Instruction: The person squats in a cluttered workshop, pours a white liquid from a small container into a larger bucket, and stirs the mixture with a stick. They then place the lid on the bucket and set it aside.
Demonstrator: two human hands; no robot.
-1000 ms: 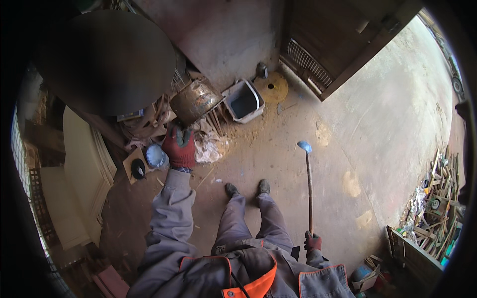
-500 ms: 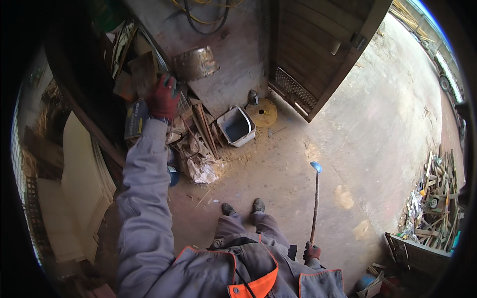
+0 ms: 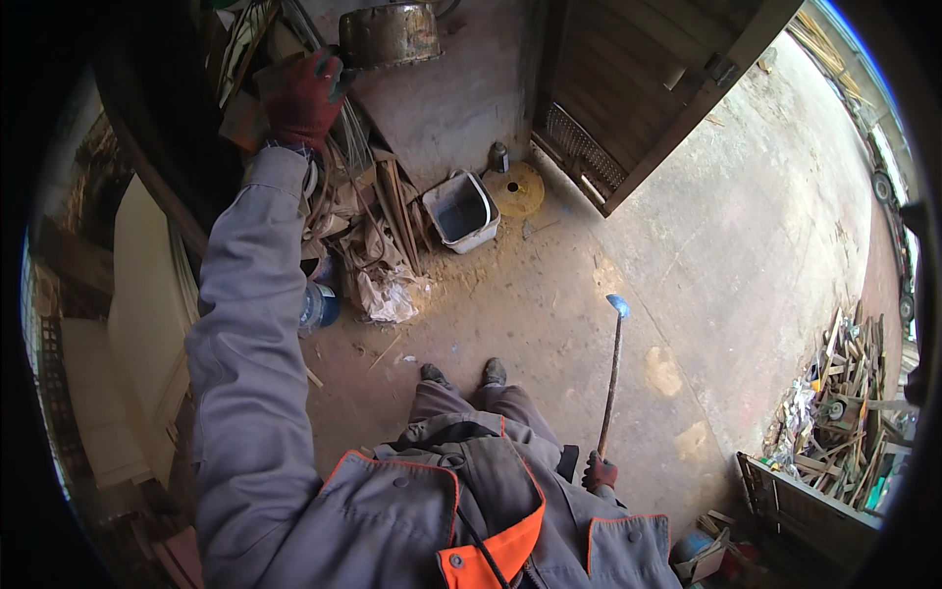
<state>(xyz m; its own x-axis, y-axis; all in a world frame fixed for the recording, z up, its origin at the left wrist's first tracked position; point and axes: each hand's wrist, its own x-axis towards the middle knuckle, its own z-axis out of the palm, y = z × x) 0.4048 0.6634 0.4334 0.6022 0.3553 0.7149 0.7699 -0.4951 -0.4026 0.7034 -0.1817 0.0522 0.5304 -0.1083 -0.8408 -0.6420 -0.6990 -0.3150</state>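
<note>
My left hand (image 3: 306,103), in a red glove with dark fingertips, is raised at the upper left. Its fingers are closed at the near left edge of a scuffed, stained metal pot (image 3: 391,34), which is held up off the floor; the exact grip is partly hidden. Low on the right, my right hand (image 3: 600,473), also in a red and dark glove, is wrapped round the near end of a long, thin, brownish rod (image 3: 612,378). The rod points away from me over the floor and ends in a rounded blue head (image 3: 617,305).
Beyond my feet stand a white bucket (image 3: 461,211) and a yellow disc (image 3: 514,189). Crumpled paper (image 3: 385,296), wood strips and a blue container (image 3: 319,307) clutter the left. A wooden door (image 3: 657,98) stands ajar; scrap wood (image 3: 849,412) is heaped at right.
My left hand and the pot have moved up and away together, and the pot sits more level. The view has shifted slightly; my right hand keeps hold of the rod.
</note>
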